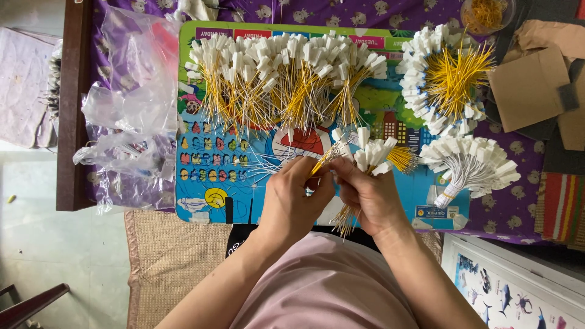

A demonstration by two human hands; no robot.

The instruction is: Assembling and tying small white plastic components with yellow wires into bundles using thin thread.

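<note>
Dozens of thin yellow wires tipped with small white plastic plugs form the bunch (372,155) gripped in the right hand (368,195), just above the lap. The left hand (292,198) pinches one wire (322,161) beside it. Behind lies a glossy cartoon board (207,176) on the worktop, carrying more bundles (280,73), a fanned bunch (448,76) and crinkled clear bags (131,103).

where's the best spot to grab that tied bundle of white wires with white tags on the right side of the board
Probably at the wrapped waist of the bundle of white wires with white plastic tags, low on its left end near the board's bottom edge. There the wires pinch into one narrow stalk, while the tags fan out loosely up and right. Come from the near side, below the fan, so the fingers close around the stalk.
</note>
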